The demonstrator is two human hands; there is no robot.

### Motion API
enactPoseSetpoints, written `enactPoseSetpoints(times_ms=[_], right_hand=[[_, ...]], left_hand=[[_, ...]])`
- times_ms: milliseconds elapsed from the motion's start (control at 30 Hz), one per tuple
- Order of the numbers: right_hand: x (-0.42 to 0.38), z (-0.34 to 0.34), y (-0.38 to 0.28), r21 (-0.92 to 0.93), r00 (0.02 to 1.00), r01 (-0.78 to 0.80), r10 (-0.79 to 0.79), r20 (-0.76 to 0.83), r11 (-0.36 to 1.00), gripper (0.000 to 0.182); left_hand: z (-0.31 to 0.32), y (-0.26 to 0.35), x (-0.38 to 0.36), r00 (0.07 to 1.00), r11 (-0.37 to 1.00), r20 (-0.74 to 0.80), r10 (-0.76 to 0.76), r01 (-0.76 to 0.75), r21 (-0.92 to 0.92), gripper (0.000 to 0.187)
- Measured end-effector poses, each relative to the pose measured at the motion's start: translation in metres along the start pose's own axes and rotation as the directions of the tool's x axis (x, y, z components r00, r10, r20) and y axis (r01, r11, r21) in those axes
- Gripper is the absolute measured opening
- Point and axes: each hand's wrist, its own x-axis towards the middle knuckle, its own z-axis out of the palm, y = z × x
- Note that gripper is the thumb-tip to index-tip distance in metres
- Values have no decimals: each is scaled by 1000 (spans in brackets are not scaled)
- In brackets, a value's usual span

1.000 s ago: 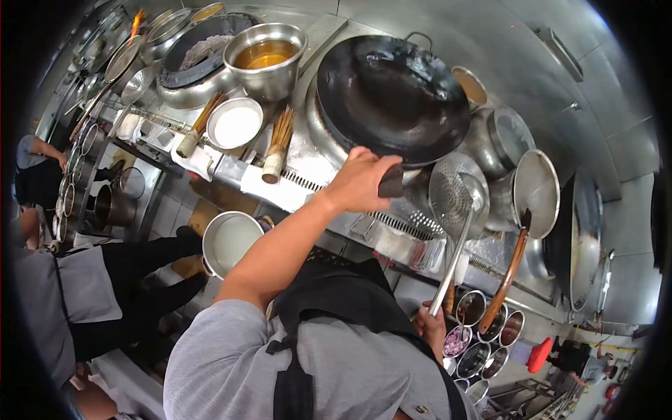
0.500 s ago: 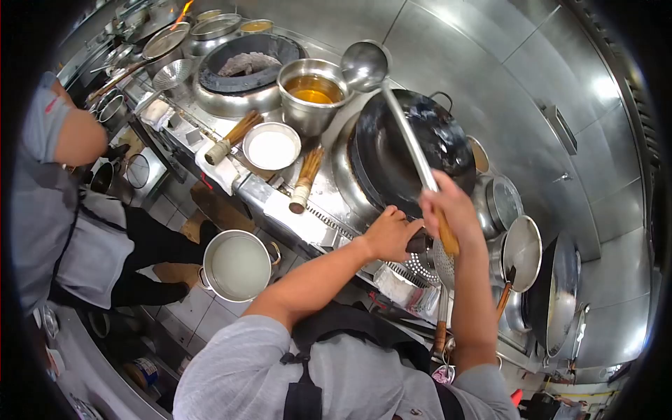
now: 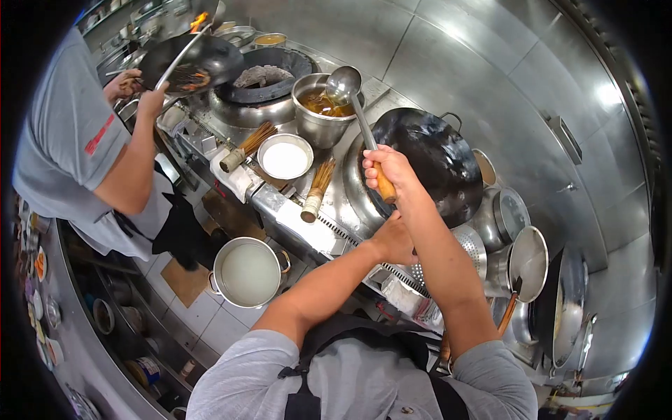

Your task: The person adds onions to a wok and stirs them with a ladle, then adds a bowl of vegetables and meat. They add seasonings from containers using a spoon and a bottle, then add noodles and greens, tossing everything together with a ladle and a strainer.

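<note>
My right hand (image 3: 386, 168) is closed round the wooden handle of a long metal ladle (image 3: 344, 85). The ladle's bowl is at the mouth of a steel pot (image 3: 325, 129) that holds amber liquid. Below it, my left hand (image 3: 393, 239) is at the near edge of a large black wok (image 3: 430, 164); my right forearm partly covers it, and its fingers are mostly hidden. The wok rests on the stove ring, and its inside looks dark and shiny.
Left of the wok are a bowl of white contents (image 3: 285, 157) and two bamboo brushes. A co-worker (image 3: 77, 140) holds another wok (image 3: 192, 64) near a flame. A pot of cloudy liquid (image 3: 246, 271) stands low at left. Strainers (image 3: 528, 264) and pans are at right.
My right hand has moved left and lowered the ladle's bowl to the amber liquid. The co-worker has leaned in with a wok over the stove. The camera view has shifted somewhat.
</note>
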Motion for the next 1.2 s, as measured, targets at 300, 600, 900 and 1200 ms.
enactPoseSetpoints(times_ms=[300,600,900,1200], right_hand=[[-51,-67,-10,631,964,-89,-92,248,771,7],[-221,-145,53,123,911,218,-157,-382,968,36],[-220,-153,85,338,904,218,-59,-423,915,30],[-129,-65,8,270,985,155,-127,-118,950,27]], left_hand=[[-11,3,12,988,996,138,-73,65,61,46],[-26,22,-3,966,976,139,-219,217,24,87],[5,11,-84,768,832,322,-554,519,195,79],[7,6,-101,703,826,448,-553,394,402,82]])
